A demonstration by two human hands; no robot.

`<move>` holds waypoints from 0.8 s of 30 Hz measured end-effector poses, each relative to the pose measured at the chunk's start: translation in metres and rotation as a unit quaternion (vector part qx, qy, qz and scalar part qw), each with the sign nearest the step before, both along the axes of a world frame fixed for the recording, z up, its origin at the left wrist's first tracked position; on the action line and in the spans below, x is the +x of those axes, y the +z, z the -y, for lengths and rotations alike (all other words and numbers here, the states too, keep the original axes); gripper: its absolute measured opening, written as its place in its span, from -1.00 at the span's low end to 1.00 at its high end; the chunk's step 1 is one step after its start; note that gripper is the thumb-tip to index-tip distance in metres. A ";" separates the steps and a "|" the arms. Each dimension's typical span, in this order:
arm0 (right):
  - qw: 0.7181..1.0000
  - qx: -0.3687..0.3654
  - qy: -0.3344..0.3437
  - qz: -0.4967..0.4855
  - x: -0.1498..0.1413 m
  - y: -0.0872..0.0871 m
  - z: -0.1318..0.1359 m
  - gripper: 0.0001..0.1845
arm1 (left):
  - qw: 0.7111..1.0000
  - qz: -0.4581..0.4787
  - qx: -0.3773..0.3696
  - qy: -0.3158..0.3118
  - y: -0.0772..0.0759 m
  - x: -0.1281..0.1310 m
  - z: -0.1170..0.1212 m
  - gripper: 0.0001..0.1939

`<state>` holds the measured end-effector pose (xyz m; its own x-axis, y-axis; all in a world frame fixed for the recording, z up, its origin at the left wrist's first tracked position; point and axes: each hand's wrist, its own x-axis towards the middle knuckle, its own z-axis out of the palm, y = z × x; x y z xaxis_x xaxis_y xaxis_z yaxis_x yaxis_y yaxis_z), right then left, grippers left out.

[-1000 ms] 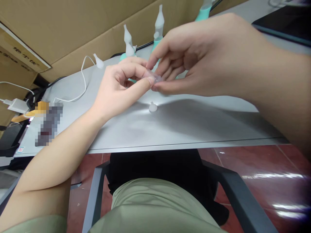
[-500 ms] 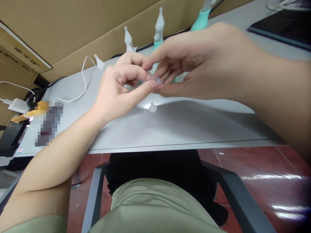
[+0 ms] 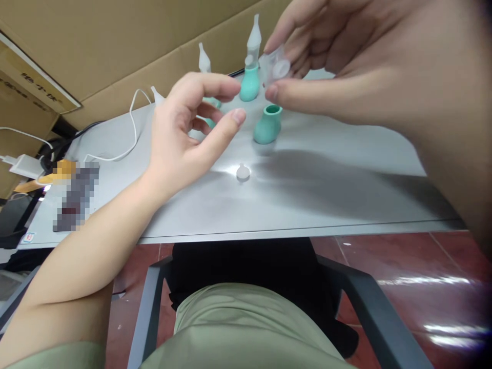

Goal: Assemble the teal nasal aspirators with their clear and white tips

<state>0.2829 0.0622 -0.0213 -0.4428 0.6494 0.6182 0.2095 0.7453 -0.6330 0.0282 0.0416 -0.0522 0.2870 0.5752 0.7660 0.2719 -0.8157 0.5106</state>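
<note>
My right hand (image 3: 338, 66) pinches a clear plastic tube piece (image 3: 275, 66) between thumb and fingertips, held up above the table. Below it stands a green rubber bulb (image 3: 268, 125) with its round mouth facing up. My left hand (image 3: 196, 118) hovers to the left, fingers curved and apart, with nothing between them. Closer to me, a small white round cap (image 3: 242, 172) lies on the table. Behind the hands, a green-bulbed nasal aspirator (image 3: 250, 77) stands upright with a white tip. Another one's white tip (image 3: 204, 59) rises behind my left hand, its green bulb partly hidden.
A loose white nozzle tip (image 3: 157, 96) shows beside my left hand. A white cable (image 3: 134, 128) runs over the grey table (image 3: 184, 215) at the left, near a charger (image 3: 28, 166) and a blurred dark object (image 3: 77, 197). Cardboard (image 3: 126, 46) walls the back.
My hands have parted. The right one has moved up and right with the clear tube piece, while the left has let go and opened. The green bulb's mouth now shows between them.
</note>
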 end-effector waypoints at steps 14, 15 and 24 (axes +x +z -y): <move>0.981 0.059 -0.090 0.161 0.006 0.002 -0.019 -0.60 | 0.982 -0.119 -0.144 0.006 -0.003 -0.008 -0.002 -0.74; 0.980 0.064 -0.084 0.166 0.008 0.001 -0.022 -0.58 | 0.982 -0.122 -0.147 0.008 -0.003 -0.008 -0.003 -0.76; 0.990 0.044 -0.044 0.127 0.006 -0.003 -0.026 -0.50 | 0.983 -0.122 -0.140 0.012 -0.009 -0.011 -0.009 -0.73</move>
